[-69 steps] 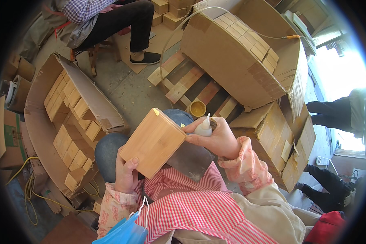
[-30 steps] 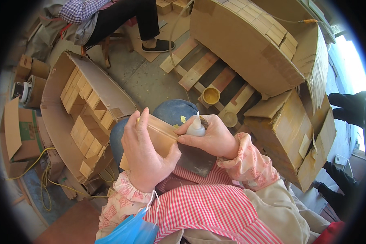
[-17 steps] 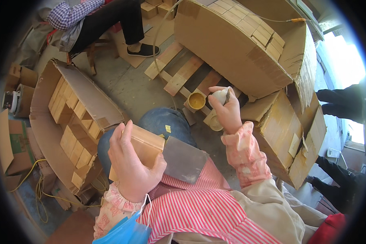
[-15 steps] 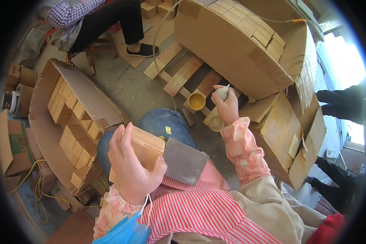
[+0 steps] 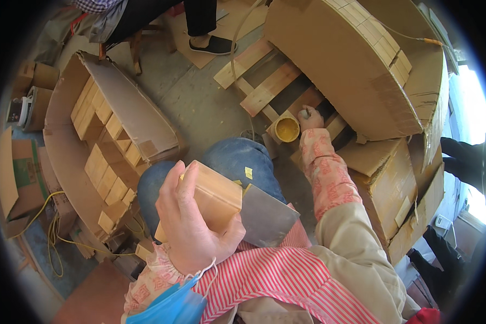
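Note:
My left hand point(image 5: 197, 229) is wrapped round a light wooden block point(image 5: 217, 191), held above my lap. A flat grey sheet point(image 5: 270, 216) sticks out past the block over my striped apron; whether my fingers touch it too, I cannot tell. My right hand point(image 5: 311, 120) is stretched forward, closed round a small whitish squeeze bottle point(image 5: 306, 113), most of it hidden in the fingers. Right beside that hand stands a cup of yellow paste point(image 5: 287, 130), at the edge of a slatted wooden pallet point(image 5: 270, 89).
A large carton point(image 5: 340, 65) of wooden blocks stands on the pallet, with another carton point(image 5: 146, 124) of blocks at my left. A hose point(image 5: 235, 59) hangs across the pallet. A blue face mask point(image 5: 170, 302) dangles by my left wrist. A seated person's shoe point(image 5: 213, 45) shows ahead.
My right hand has lowered from a raised position and come closer to the yellow cup, bottle still in it. The view has shifted; my left hand keeps its hold on the block.

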`<state>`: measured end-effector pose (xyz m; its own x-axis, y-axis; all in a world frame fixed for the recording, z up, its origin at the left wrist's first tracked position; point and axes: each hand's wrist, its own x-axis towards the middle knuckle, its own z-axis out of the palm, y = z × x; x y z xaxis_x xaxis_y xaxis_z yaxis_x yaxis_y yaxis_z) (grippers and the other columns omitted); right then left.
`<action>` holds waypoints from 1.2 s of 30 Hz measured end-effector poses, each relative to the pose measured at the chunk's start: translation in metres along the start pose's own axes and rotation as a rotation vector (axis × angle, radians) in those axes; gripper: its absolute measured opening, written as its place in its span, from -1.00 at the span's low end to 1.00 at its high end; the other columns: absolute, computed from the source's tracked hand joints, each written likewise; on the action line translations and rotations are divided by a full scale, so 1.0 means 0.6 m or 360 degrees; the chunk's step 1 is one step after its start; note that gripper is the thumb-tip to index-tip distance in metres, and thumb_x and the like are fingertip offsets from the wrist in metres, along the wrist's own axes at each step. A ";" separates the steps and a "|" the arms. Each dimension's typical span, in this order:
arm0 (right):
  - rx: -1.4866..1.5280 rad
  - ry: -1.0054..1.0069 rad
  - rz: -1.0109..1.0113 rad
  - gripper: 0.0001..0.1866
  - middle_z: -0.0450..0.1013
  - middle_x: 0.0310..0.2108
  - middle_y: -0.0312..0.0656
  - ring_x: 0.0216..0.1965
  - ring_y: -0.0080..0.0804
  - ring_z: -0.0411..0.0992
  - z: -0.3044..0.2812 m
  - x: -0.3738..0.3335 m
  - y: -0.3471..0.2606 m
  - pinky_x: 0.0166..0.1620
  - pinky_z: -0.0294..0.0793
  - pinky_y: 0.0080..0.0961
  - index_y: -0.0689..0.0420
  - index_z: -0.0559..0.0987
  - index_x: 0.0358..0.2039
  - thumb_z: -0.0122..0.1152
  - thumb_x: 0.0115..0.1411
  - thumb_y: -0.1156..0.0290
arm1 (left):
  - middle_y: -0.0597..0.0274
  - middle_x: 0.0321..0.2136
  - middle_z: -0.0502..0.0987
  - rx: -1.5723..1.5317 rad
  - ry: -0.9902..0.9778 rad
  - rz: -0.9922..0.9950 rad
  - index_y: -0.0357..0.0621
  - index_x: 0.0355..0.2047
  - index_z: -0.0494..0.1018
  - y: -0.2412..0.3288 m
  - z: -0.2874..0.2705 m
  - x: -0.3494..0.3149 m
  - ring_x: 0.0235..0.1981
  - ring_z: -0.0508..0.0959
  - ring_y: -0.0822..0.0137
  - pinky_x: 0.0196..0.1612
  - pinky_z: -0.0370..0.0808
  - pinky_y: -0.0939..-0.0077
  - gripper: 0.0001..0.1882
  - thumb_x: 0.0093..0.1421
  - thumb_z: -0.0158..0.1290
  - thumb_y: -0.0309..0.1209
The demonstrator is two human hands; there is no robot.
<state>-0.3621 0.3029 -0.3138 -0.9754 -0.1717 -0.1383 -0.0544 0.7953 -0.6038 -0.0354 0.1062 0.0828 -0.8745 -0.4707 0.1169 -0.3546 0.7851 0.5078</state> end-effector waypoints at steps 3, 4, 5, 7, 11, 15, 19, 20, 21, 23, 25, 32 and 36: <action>0.0076 0.0120 -0.0096 -0.44 0.61 0.02 -0.04 0.05 0.07 0.51 -0.013 -0.013 -0.005 0.19 0.53 -0.12 -0.07 0.70 0.16 0.48 0.09 0.23 | -0.38 0.28 0.32 0.0005 0.0031 0.0044 -0.28 0.41 0.25 -0.002 0.003 -0.001 0.19 0.42 -0.27 0.26 0.35 -0.07 0.08 -0.14 0.41 -0.21; 0.0104 0.0123 -0.0120 -0.42 0.60 0.03 -0.03 0.05 0.07 0.51 -0.019 -0.019 -0.006 0.19 0.53 -0.11 -0.05 0.69 0.17 0.49 0.09 0.22 | -0.38 0.28 0.32 0.0009 0.0046 0.0062 -0.29 0.41 0.25 -0.002 0.003 -0.002 0.19 0.42 -0.27 0.26 0.34 -0.07 0.08 -0.14 0.41 -0.21; 0.0132 0.0129 -0.0145 -0.41 0.60 0.03 -0.03 0.06 0.07 0.51 -0.026 -0.025 -0.008 0.18 0.54 -0.10 -0.04 0.68 0.18 0.49 0.09 0.22 | -0.38 0.27 0.33 0.0014 0.0057 0.0070 -0.29 0.41 0.25 -0.002 0.004 -0.003 0.19 0.42 -0.27 0.26 0.34 -0.07 0.08 -0.13 0.41 -0.21; 0.0161 0.0159 -0.0202 -0.39 0.59 0.03 -0.02 0.04 0.06 0.52 -0.041 -0.037 -0.015 0.16 0.55 -0.10 -0.02 0.67 0.19 0.51 0.09 0.20 | -0.37 0.27 0.34 0.0019 0.0078 0.0083 -0.29 0.41 0.25 -0.001 0.005 -0.007 0.20 0.43 -0.27 0.25 0.34 -0.07 0.07 -0.13 0.41 -0.20; 0.0294 0.0377 -0.0295 -0.50 0.60 -0.02 -0.07 -0.08 -0.15 0.56 -0.087 -0.077 -0.065 0.03 0.58 -0.26 0.04 0.71 0.10 0.55 0.14 0.22 | -0.37 0.27 0.34 0.0015 0.0118 0.0116 -0.28 0.41 0.25 -0.001 0.006 -0.012 0.22 0.42 -0.26 0.25 0.35 -0.06 0.07 -0.12 0.42 -0.21; 0.1005 0.0074 -0.0205 -0.77 0.64 -0.16 -0.23 -0.23 -0.52 0.54 -0.186 -0.175 -0.178 -0.12 0.53 -0.53 0.15 0.74 -0.10 0.51 0.26 0.38 | -0.36 0.26 0.34 0.0033 0.0125 0.0122 -0.28 0.42 0.23 0.001 0.003 -0.018 0.24 0.41 -0.26 0.25 0.34 -0.07 0.08 -0.10 0.43 -0.23; 0.1330 -0.0912 -0.0534 -0.92 0.65 -0.24 -0.32 -0.20 -0.64 0.55 -0.310 -0.309 -0.297 -0.10 0.53 -0.59 0.19 0.75 -0.20 0.46 0.29 0.54 | -0.35 0.26 0.34 0.0007 0.0154 0.0142 -0.27 0.42 0.22 0.004 0.005 -0.020 0.25 0.40 -0.26 0.26 0.33 -0.09 0.06 -0.08 0.42 -0.24; 0.1248 -0.1108 -0.0640 -0.91 0.64 -0.26 -0.27 -0.20 -0.56 0.57 -0.334 -0.329 -0.320 -0.08 0.56 -0.53 0.18 0.76 -0.21 0.47 0.27 0.54 | -0.34 0.26 0.34 0.0003 0.0157 0.0136 -0.27 0.42 0.22 0.005 0.006 -0.021 0.26 0.40 -0.26 0.26 0.32 -0.09 0.06 -0.07 0.42 -0.24; 0.1214 -0.1133 -0.0794 -0.91 0.64 -0.26 -0.24 -0.19 -0.53 0.58 -0.348 -0.339 -0.341 -0.08 0.57 -0.51 0.19 0.76 -0.21 0.47 0.27 0.53 | -0.34 0.26 0.34 -0.0005 0.0163 0.0126 -0.27 0.42 0.22 0.005 0.007 -0.021 0.26 0.40 -0.26 0.26 0.32 -0.09 0.05 -0.06 0.42 -0.24; 0.1131 -0.1167 -0.0884 -0.89 0.63 -0.26 -0.21 -0.19 -0.48 0.59 -0.362 -0.353 -0.370 -0.08 0.58 -0.49 0.19 0.76 -0.20 0.48 0.26 0.50 | -0.33 0.26 0.34 0.0002 0.0165 0.0126 -0.27 0.42 0.22 0.006 0.007 -0.022 0.26 0.39 -0.25 0.27 0.31 -0.09 0.04 -0.05 0.41 -0.24; 0.1082 -0.1171 -0.0739 -0.87 0.62 -0.24 -0.19 -0.19 -0.46 0.59 -0.365 -0.358 -0.381 -0.08 0.58 -0.49 0.18 0.76 -0.19 0.48 0.26 0.47 | -0.32 0.25 0.34 0.0007 0.0167 0.0123 -0.27 0.42 0.22 0.006 0.008 -0.024 0.27 0.38 -0.25 0.28 0.30 -0.09 0.03 -0.04 0.41 -0.24; 0.1035 -0.1107 -0.0617 -0.88 0.56 -0.24 -0.36 -0.30 -0.71 0.45 -0.360 -0.376 -0.362 -0.29 0.39 -0.70 0.18 0.75 -0.18 0.49 0.27 0.52 | -0.30 0.24 0.34 0.0009 0.0173 0.0115 -0.23 0.41 0.22 0.008 0.009 -0.025 0.28 0.37 -0.24 0.28 0.29 -0.10 0.00 -0.02 0.40 -0.23; 0.1090 -0.1137 -0.0542 -0.86 0.60 -0.24 -0.27 -0.25 -0.60 0.53 -0.369 -0.382 -0.367 -0.19 0.50 -0.60 0.19 0.75 -0.17 0.49 0.28 0.46 | -0.29 0.23 0.35 0.0005 0.0172 0.0117 -0.21 0.41 0.21 0.007 0.009 -0.025 0.27 0.37 -0.23 0.27 0.29 -0.11 0.01 -0.02 0.40 -0.23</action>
<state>-0.1738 0.2961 0.0248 -0.5659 -0.8058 -0.1745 0.0479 0.1791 -0.9827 -0.0256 0.1185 0.0785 -0.8576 -0.4522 0.2450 -0.2921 0.8203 0.4917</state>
